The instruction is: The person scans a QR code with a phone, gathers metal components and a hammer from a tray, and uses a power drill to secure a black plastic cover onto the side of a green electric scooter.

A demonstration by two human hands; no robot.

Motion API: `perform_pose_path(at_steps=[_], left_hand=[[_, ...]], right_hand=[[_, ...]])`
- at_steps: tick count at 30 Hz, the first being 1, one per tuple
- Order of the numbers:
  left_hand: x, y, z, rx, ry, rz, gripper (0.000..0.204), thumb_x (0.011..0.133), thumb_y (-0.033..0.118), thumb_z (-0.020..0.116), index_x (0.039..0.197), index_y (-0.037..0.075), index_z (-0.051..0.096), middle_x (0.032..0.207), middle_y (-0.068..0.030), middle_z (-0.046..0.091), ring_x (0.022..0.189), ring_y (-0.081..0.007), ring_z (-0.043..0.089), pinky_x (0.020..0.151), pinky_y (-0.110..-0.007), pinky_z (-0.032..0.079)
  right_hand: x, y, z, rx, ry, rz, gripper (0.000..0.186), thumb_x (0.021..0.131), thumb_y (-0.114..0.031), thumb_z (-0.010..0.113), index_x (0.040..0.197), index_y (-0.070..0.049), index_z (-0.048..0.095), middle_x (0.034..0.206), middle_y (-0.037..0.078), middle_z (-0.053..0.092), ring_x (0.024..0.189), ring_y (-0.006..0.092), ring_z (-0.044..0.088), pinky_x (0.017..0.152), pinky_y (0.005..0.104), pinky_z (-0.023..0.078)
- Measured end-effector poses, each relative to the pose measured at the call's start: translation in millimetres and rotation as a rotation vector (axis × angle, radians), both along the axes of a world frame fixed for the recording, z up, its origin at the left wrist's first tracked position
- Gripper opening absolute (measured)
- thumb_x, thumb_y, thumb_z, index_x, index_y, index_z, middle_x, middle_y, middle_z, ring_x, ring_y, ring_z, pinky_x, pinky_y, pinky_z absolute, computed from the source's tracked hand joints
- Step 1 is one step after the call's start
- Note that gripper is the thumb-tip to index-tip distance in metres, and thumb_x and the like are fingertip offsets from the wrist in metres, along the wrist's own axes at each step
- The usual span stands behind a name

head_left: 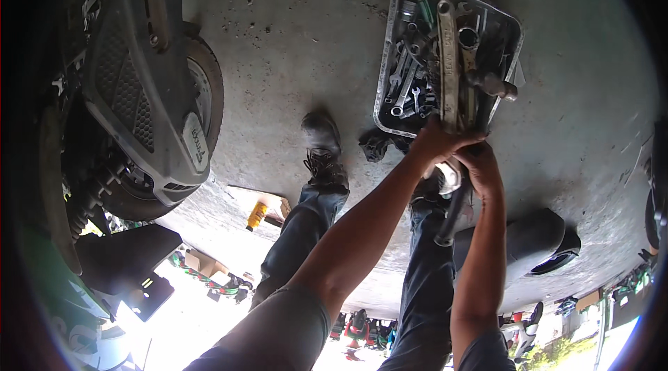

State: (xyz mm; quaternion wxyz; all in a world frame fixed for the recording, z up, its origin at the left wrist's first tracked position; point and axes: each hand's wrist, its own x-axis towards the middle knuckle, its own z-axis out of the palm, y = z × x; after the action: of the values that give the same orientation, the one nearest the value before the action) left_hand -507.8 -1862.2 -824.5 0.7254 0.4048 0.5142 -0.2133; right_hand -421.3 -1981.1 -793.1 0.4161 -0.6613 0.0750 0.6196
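Note:
A dark metal tray point(383, 75) full of wrenches and sockets sits on the floor. Over its right half extends a bundle of long tools, among them a large worn wrench point(448, 51), a ring-ended wrench point(470, 41) and a hammer point(494, 84). At the tray's near edge my left hand point(440, 143) is closed around the bundle. My right hand point(481, 166) grips it from the right, close against the left. Below the hands stick out shiny wrench ends point(449, 178) and a dark rod-like tool end point(447, 228). Most of my fingers are hidden.
A scooter point(132, 93) with its wheel point(209, 86) stands at the left. My boot point(321, 134) is left of the tray, with a crumpled black thing point(374, 147) beside the tray. A yellow bottle point(257, 215) lies behind my left leg, and a dark padded seat-like object point(536, 239) lies right.

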Motion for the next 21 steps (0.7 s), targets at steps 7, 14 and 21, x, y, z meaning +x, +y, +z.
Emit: perform_pose_path(at_steps=[7, 14, 21], left_hand=[[-19, 58, 4, -0.351, -0.053, 0.147, 0.054, 0.072, 0.031, 0.081, 0.115, 0.006, 0.061, 0.099, -0.0049, 0.066, 0.094, -0.0156, 0.062, 0.088, -0.03, 0.047], [-52, 78, 6, -0.6, -0.138, 0.428, 0.049, 0.073, 0.02, 0.077, 0.114, 0.001, 0.059, 0.103, -0.0076, 0.065, 0.096, -0.0209, 0.063, 0.09, -0.034, 0.05], [-63, 97, -8, -0.665, -0.124, 0.46, 0.047, 0.074, 0.016, 0.072, 0.115, 0.001, 0.056, 0.101, -0.0091, 0.066, 0.091, -0.0219, 0.065, 0.085, -0.038, 0.054]], right_hand=[[-45, 72, 41, -0.324, -0.289, 0.217, 0.071, 0.073, -0.039, 0.077, 0.129, -0.005, 0.048, 0.099, 0.021, 0.068, 0.091, 0.0328, 0.068, 0.08, 0.0395, 0.052], [-73, 119, 57, -0.391, -0.5, 0.382, 0.087, 0.078, -0.036, 0.069, 0.139, 0.009, 0.026, 0.119, 0.03, 0.055, 0.107, 0.0429, 0.057, 0.088, 0.0473, 0.049], [-38, 120, 73, -0.256, -0.469, 0.67, 0.062, 0.079, -0.026, 0.068, 0.13, -0.001, 0.044, 0.117, 0.022, 0.055, 0.11, 0.0361, 0.056, 0.087, 0.043, 0.051]])
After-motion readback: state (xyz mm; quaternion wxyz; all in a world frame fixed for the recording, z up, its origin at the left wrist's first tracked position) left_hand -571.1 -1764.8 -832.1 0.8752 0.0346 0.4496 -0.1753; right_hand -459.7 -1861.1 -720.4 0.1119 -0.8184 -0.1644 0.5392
